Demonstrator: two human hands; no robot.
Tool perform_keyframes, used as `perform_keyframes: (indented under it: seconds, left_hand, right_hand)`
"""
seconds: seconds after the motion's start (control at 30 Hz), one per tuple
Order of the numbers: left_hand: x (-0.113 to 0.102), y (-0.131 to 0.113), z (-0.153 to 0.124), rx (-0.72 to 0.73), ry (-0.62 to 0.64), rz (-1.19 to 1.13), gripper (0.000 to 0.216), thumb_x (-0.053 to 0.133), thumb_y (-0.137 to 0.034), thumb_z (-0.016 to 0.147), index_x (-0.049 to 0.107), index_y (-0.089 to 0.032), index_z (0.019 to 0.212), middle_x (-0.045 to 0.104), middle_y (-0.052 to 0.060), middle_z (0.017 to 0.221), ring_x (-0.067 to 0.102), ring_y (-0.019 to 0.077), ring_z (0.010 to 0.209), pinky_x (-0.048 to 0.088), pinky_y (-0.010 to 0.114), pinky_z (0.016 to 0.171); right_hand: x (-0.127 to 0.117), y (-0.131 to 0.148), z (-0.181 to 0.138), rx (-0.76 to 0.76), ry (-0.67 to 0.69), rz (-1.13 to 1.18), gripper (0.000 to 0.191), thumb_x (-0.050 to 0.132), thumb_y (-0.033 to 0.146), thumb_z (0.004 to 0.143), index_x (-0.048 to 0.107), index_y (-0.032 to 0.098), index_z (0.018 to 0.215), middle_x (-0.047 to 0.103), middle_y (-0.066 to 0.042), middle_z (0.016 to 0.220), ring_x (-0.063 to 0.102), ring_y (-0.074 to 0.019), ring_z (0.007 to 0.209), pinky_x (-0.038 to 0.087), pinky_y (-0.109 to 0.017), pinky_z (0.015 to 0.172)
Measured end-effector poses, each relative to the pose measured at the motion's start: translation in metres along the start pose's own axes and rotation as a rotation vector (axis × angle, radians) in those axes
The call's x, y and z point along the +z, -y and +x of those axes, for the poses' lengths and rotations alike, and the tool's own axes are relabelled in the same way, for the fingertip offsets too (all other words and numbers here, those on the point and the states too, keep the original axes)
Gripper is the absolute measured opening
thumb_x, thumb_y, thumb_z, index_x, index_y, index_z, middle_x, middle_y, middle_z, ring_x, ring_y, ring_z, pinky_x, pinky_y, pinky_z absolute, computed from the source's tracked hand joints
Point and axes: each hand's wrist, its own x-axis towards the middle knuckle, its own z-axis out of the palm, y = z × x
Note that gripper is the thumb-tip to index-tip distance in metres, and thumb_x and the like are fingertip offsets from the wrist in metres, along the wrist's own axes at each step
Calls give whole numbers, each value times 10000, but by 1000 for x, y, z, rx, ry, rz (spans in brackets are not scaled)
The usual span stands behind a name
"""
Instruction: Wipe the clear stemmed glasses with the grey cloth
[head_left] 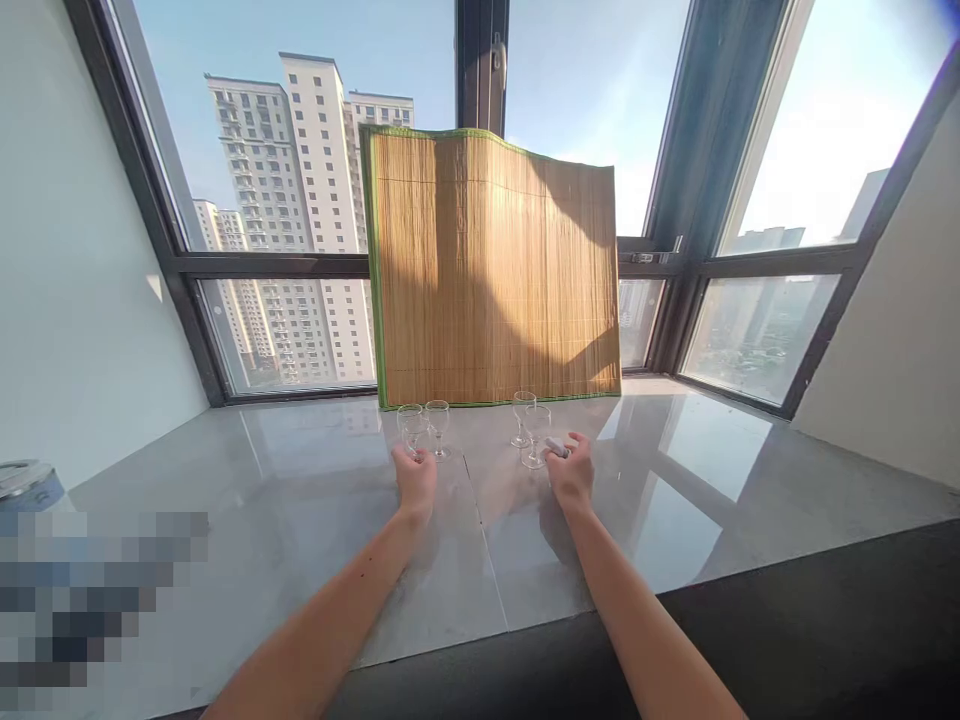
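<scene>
Several small clear stemmed glasses stand on a grey polished windowsill (300,500). My left hand (415,480) is closed round the stem of the left front glass (412,428), with a second glass (438,422) just to its right. My right hand (571,475) is closed, its fingers holding a small pale object (556,447) that I cannot make out, right beside the right front glass (536,432). Another glass (523,412) stands just behind that one.
A bamboo mat with green edging (495,270) leans upright against the window behind the glasses. A round grey-blue container (26,485) sits at the far left. A dark ledge (825,610) runs along the sill's near edge. Window frames and walls enclose the sill.
</scene>
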Motion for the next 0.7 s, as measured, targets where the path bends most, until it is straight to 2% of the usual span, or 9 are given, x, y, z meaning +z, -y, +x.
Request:
perform_keyframes:
  seconds: [0.1, 0.2, 0.27, 0.33, 0.53, 0.6, 0.7]
  left_hand:
    - [6, -7, -12, 146, 20, 45, 416, 569, -247, 799, 432, -222, 1191, 584, 9, 873, 570, 132, 666, 443, 257, 620]
    - [15, -10, -23, 355, 142, 73, 391, 568, -258, 805, 474, -210, 1181, 597, 5, 855, 586, 137, 722, 463, 261, 692]
    - [19, -9, -28, 484, 232, 126, 390, 561, -243, 812, 490, -207, 1194, 616, 3, 853, 586, 133, 727, 464, 259, 715]
    - [22, -8, -31, 596, 288, 231, 409, 551, -218, 815, 497, -209, 1220, 635, 4, 858, 582, 136, 728, 457, 264, 729]
    - [21, -10, -33, 817, 299, 565, 417, 526, -150, 811, 537, -217, 1223, 669, 27, 925, 608, 183, 823, 417, 327, 830]
    - [19, -14, -35, 898, 319, 651, 398, 519, -135, 820, 559, -213, 1209, 677, 44, 925, 617, 204, 867, 392, 358, 878]
    - [18, -20, -39, 1020, 363, 750, 339, 520, -149, 841, 599, -195, 1167, 684, 79, 915, 617, 240, 912, 360, 405, 930]
  right_hand:
    - [-11, 10, -7, -1, -159, 99, 531, 610, 316, 677, 497, 204, 1184, 681, -63, 948, 612, -214, 772, 411, -287, 674]
    - [-18, 21, -20, -112, -215, 192, 475, 601, 307, 705, 499, 198, 1156, 671, -31, 857, 590, -181, 695, 413, -275, 664]
    - [-19, 29, -31, -232, -134, 236, 436, 585, 287, 723, 501, 197, 1142, 661, -10, 811, 576, -165, 666, 415, -260, 648]
    - [-18, 37, -43, -357, 22, 253, 420, 574, 246, 723, 504, 206, 1135, 660, 5, 804, 567, -149, 649, 418, -246, 641]
    - [-9, 53, -74, -622, 441, 282, 480, 528, 111, 685, 496, 220, 1152, 685, 20, 829, 586, -132, 675, 433, -234, 678]
    - [-8, 57, -81, -676, 503, 277, 509, 506, 74, 665, 509, 223, 1152, 697, 14, 840, 614, -147, 736, 443, -239, 701]
    - [-9, 59, -84, -757, 474, 200, 547, 481, 37, 641, 545, 241, 1144, 707, 2, 882, 630, -183, 890, 458, -262, 761]
